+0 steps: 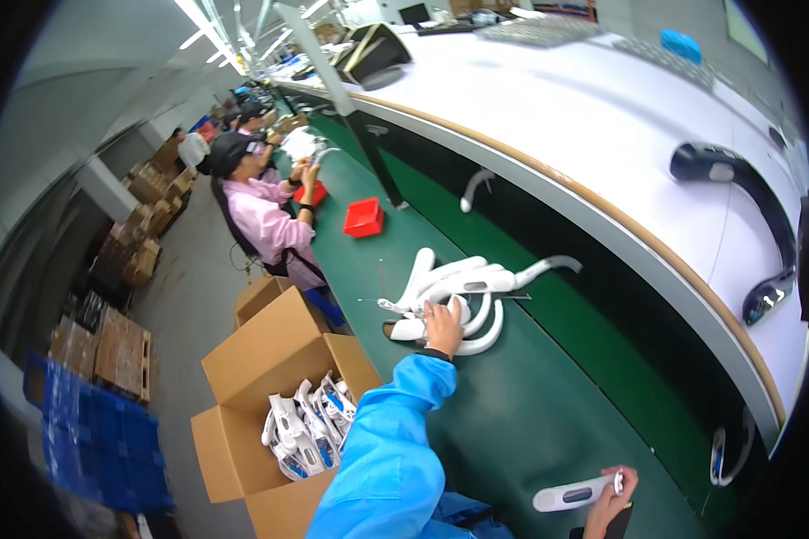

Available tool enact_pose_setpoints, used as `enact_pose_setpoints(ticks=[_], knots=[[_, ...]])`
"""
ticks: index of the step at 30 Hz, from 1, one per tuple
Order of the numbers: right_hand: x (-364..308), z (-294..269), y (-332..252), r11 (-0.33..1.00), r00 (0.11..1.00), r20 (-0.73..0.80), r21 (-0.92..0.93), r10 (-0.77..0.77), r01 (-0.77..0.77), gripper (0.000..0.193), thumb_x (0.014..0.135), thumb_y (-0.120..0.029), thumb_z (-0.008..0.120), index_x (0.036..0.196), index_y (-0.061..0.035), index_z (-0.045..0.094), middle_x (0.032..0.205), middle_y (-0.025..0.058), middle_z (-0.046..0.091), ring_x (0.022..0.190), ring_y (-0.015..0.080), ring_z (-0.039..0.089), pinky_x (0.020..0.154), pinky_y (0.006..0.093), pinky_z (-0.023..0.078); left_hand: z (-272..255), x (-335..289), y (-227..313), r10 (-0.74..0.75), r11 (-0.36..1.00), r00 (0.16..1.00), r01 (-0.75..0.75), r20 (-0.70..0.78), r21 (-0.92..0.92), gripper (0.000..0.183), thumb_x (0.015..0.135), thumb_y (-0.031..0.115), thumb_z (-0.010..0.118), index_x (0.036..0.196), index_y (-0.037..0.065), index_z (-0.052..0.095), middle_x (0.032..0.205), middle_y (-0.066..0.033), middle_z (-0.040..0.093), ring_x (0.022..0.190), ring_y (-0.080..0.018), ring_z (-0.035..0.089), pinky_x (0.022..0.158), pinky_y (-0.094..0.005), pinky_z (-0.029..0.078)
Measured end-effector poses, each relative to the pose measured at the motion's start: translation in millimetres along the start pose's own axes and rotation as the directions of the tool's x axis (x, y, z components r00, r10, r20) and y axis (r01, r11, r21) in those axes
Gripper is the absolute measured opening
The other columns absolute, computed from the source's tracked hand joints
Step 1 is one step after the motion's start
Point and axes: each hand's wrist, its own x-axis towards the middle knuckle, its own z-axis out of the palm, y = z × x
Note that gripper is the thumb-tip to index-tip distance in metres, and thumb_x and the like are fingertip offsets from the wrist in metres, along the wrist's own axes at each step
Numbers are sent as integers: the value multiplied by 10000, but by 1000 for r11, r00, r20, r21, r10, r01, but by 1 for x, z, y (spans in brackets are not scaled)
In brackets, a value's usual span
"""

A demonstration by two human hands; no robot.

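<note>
**WHITE PCS IN HAND: WORK MID-BATCH, SEVERAL PCS LOOSE ON BENCH**

One white pc (553,500) w/ a dark oval window was off the bench pile, at the lower R, above the green bench. R hand (612,503) was closed on its outer end, fingers wrapped round. L hand (441,329) was on the near side of the pile (440,289), fingers bent over a white part; whether it had a firm grip, cannot tell.

Progress, in my judgement: partway. Approx. several curved pcs lay tangled in the pile, prob. not dealt with. The open carton (261,350), just L of the bench, had a good qty of white parts (289,431) w/ blue bits showing; finished or incoming, n/c (not clear).

Surface: green bench (503,422), w/ a red bin (363,221) beyond the pile. White shelf (584,117) ran above on the R, w/ a black curved device (753,184) on it.

Room: co-worker (265,216) in pink top & dark cap sat farther along the bench, hands raised to small work. On the floor to the L: wooden pallet (126,359), blue crates (103,458) & stacked cartons (148,182). Strip lights (208,31) overhead were on.
</note>
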Motion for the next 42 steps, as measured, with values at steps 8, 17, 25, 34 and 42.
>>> enact_pose_setpoints(ticks=[8,17,25,34,42], knots=[[1,4,-23,994,988,-109,-4,-113,113,311,804,-5,398,1113,-4,438,971,111,485,808,180,511,724,303,444,-102,-2,2,120,930,972,-182,-203,-320,642,665,71,582,1284,95,418,848,-154,521,785,-314,560,879,-522,377],[7,41,-99,988,957,288,-154,33,13,463,802,-63,580,1226,-19,399,1038,159,537,938,275,579,796,342,470,-243,-49,47,596,137,671,456,441,-879,532,922,224,454,1403,144,240,849,-29,505,556,-122,552,502,-243,467],[-22,36,-83,958,948,294,-284,122,-35,574,863,-190,553,1323,-11,260,969,247,587,802,394,609,673,442,488,-281,-97,103,765,431,310,407,565,-805,501,930,261,440,1389,154,267,801,-25,504,555,-119,571,491,-236,475],[-33,21,-66,939,929,312,-332,199,-90,575,885,-180,523,1361,-47,230,961,228,595,856,383,599,704,428,468,-282,-113,117,802,540,159,220,576,-813,492,921,307,460,1367,150,323,804,-29,504,583,-123,554,529,-263,474],[-43,15,-54,934,900,292,-251,322,-253,320,896,-195,503,1163,-36,423,976,237,588,869,395,587,697,432,470,-274,-112,131,806,576,-27,266,591,-773,558,856,184,473,1371,133,263,878,-66,563,596,-140,575,562,-285,499]])
